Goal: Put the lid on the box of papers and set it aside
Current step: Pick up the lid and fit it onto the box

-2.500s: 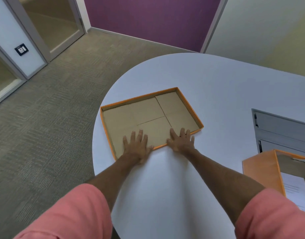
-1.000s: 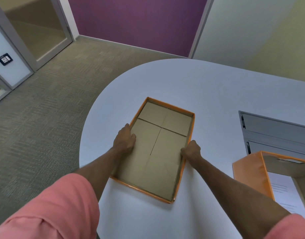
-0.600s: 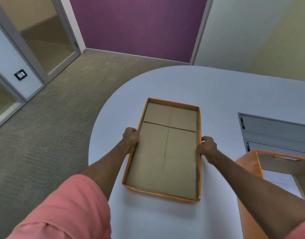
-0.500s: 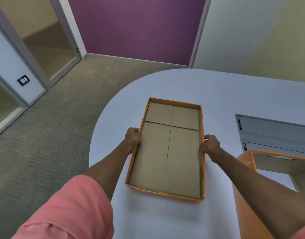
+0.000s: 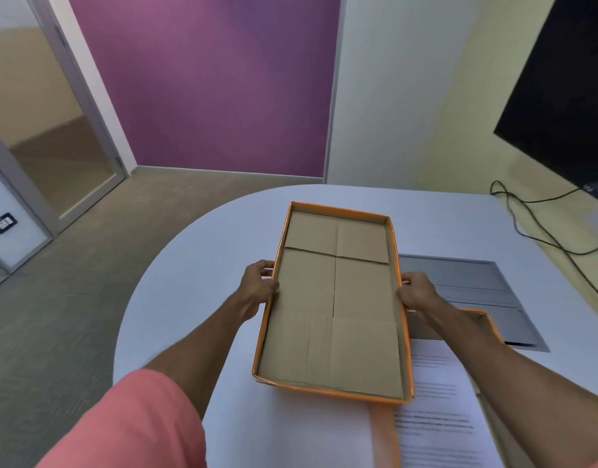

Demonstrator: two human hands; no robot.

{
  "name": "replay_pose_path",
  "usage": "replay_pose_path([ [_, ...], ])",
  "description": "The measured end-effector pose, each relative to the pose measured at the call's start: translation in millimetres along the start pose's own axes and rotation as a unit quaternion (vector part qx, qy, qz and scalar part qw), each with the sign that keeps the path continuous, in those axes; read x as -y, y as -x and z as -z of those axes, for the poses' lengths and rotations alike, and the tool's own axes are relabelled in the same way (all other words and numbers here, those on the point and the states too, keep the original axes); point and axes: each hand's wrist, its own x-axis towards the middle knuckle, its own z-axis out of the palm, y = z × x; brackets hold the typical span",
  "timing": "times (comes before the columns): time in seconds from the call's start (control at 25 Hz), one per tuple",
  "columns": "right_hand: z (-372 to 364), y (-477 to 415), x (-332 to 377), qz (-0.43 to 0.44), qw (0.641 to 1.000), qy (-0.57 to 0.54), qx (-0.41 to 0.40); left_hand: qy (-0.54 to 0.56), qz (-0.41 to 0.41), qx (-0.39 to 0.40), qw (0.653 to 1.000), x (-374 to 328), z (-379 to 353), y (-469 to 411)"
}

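The orange box lid [image 5: 334,298] is held open side up above the white table [image 5: 196,265], its brown cardboard inside showing. My left hand [image 5: 257,285] grips its left long edge and my right hand [image 5: 416,293] grips its right long edge. The orange box [image 5: 382,430] stands at the lower right, partly under the lid's near right corner, with printed white papers [image 5: 439,417] lying inside. My right forearm crosses over the box's far wall.
A grey recessed panel [image 5: 466,285] is set into the table behind the box. A black screen [image 5: 567,89] hangs on the right wall with cables [image 5: 544,231] trailing onto the table. Carpet and a glass door lie to the left.
The lid has been turned lengthwise, gripped by both long edges, lifted off the table and carried right toward the box. My view has shifted up and to the right.
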Motion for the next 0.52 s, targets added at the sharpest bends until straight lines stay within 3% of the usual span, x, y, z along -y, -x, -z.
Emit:
replay_pose_path([
  [0.2, 72.1, 18.4, -54.0, -0.025, 0.999, -0.022, -0.001, -0.009, -0.041, 0.053, 0.998, -43.9, -57.5, 34.2],
  [0.52, 120.9, 45.0, -121.8, -0.061, 0.993, -0.099, 0.023, -0.005, -0.138, -0.012, 0.99, -100.4, -141.6, 101.1],
])
